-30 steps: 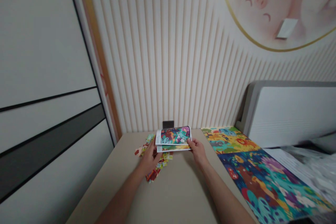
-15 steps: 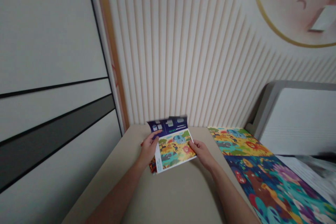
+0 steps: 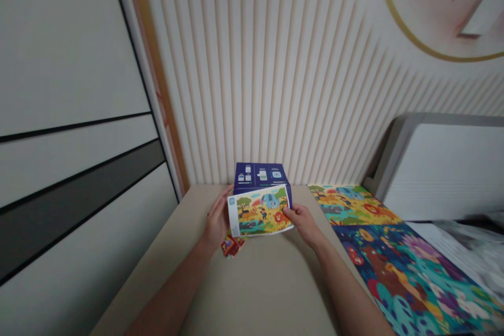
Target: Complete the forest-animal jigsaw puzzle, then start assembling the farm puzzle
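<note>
A card with a colourful animal scene (image 3: 262,212) and a white border is held up above the table, tilted toward me. My right hand (image 3: 302,221) pinches its right edge, thumb in front. Behind the card stands a dark blue printed sheet (image 3: 260,174) with small white diagrams and a crease; the card covers its lower part. My left hand (image 3: 218,218) lies along the left edge of both, fingers stretched out and partly hidden behind them. Under the card's lower left corner, a few red and multicoloured puzzle pieces (image 3: 231,246) rest on the table.
Two assembled puzzles lie at the right: a yellow animal scene (image 3: 350,205) and a larger dark blue one (image 3: 417,275). Beyond them are a grey-white panel (image 3: 457,170) and clear plastic wrapping (image 3: 478,252). A ribbed wall (image 3: 252,73) backs the beige table (image 3: 271,283); a white cabinet (image 3: 79,226) flanks it.
The card has turned more level and risen slightly. The blue sheet now stands straighter behind it. My left hand's fingers have shifted from the front of the sheet to its left edge, uncovering the pieces.
</note>
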### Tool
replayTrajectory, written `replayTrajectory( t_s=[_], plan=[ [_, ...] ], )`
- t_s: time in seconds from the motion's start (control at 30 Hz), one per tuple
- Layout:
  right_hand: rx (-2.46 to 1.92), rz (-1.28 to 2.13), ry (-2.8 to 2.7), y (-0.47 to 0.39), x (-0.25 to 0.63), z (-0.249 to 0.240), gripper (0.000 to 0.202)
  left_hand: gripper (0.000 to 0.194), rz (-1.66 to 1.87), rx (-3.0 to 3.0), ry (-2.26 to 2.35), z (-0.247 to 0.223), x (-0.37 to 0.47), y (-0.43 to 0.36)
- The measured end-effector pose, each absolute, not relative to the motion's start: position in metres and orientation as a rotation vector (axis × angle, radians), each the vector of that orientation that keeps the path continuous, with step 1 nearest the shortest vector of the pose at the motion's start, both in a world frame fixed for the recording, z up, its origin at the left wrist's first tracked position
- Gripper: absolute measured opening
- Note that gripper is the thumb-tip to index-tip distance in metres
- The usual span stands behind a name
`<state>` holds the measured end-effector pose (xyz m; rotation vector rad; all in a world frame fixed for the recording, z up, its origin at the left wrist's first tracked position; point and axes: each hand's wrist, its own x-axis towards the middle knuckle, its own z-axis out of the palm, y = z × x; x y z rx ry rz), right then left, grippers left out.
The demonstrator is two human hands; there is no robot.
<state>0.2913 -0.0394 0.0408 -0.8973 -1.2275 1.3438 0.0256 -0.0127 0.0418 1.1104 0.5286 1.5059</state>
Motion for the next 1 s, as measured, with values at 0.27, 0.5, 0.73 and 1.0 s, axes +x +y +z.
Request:
replayTrajectory(
  t_s=[0.27, 0.5, 0.73, 1.0],
  plan=[
    [-0.822, 1.256, -0.951, -0.036, 0.309, 0.049, 0.042, 0.061, 1.414, 1.464, 0.543, 0.022, 0.038, -0.008],
    [-0.794, 1.220, -0.857, -0.039, 0.321, 0.055, 0.037, 0.076, 1.424, 1.507, 0.561, 0.013, 0.046, -0.012],
    [-0.857, 1.506, -1.026, -0.045, 0.315, 0.044, 0.034, 0.105, 1.462, 1.374, 0.498, 0.021, 0.045, -0.020],
    [-0.728, 1.578, -1.153, -0.048, 0.309, 0.042, 0.033, 0.075, 1.483, 1.147, 0.525, 0.030, 0.042, -0.019]
  ],
)
